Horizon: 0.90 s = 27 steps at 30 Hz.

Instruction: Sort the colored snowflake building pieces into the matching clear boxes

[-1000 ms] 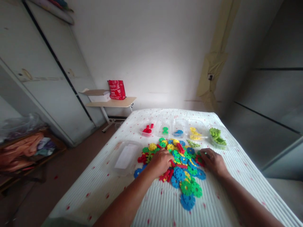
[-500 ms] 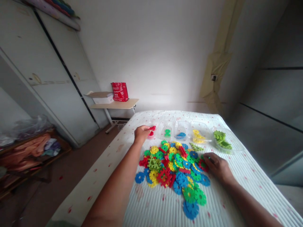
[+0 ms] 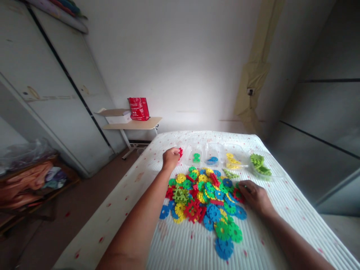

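My left hand (image 3: 171, 159) is closed on a red toothed plastic piece (image 3: 180, 152), at the leftmost clear container. Part of that container is hidden behind the hand. My right hand (image 3: 255, 195) rests at the right edge of a heap of plastic building pieces, its fingers curled. A bit of green shows at its fingertips, and a red piece (image 3: 237, 195) lies beside them; what the fingers hold is hidden. The heap mixes blue discs (image 3: 214, 213), green discs (image 3: 223, 230), yellow discs (image 3: 180, 208), a red square piece (image 3: 192, 210) and a lime-green piece (image 3: 180, 195).
Along the far side stand clear containers with green pieces (image 3: 196, 158), blue pieces (image 3: 212, 160), yellow pieces (image 3: 232, 161) and lime-green pieces (image 3: 261, 165). A loose lime-green piece (image 3: 231, 173) lies before them. Beyond the white-covered table (image 3: 135, 210), a red bag (image 3: 138, 109) stands on a side table (image 3: 146, 123).
My left hand has shifted slightly, bringing the red piece upright at the leftmost container. My right hand stays by the heap. The whole view has moved a little.
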Available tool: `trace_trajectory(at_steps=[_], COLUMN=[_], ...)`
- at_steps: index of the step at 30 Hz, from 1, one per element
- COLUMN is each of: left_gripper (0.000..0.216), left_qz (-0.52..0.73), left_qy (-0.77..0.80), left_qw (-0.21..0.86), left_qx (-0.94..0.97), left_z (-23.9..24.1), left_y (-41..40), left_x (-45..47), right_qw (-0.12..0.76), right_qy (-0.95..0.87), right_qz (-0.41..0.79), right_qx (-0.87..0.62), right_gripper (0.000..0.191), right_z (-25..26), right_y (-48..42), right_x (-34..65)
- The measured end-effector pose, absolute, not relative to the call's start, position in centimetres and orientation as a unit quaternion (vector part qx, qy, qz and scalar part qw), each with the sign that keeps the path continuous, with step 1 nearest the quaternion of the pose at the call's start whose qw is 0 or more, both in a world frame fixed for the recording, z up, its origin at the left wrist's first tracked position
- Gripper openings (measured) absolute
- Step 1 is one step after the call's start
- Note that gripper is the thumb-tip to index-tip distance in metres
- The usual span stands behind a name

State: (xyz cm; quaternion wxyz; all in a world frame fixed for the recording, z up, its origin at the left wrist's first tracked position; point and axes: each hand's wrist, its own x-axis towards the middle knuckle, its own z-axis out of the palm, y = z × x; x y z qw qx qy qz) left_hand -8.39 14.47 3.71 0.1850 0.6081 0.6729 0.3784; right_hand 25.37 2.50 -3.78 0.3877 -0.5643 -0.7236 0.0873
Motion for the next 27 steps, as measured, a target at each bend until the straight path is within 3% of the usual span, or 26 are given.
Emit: trace_trajectory(at_steps=[11,19,27], left_gripper=[0.025,0.021,0.017], left_qz=[0.115,0.077,0.116], left_qy=[0.603,0.577,0.574], left_qw=[0.116,0.079,0.089], left_qx=[0.781,0.809,0.805], left_z=[1.9,1.5,2.2], left_y=[8.3,8.4,7.3], left_x=[-4.9,-5.2,-5.2], right_qw=[0.39,0.383,0.397], right_qy=[-0.721,-0.723,-0.716], right_qz=[0.094,0.097,0.098], right_qx=[-0.565,-0.566,-0.566], right_gripper=[0.03,0.031,0.029], right_z=[-3.7,-3.7,-3.4], right_y=[2.5,2.5,2.3], right_x=[25.4,25.3,25.2])
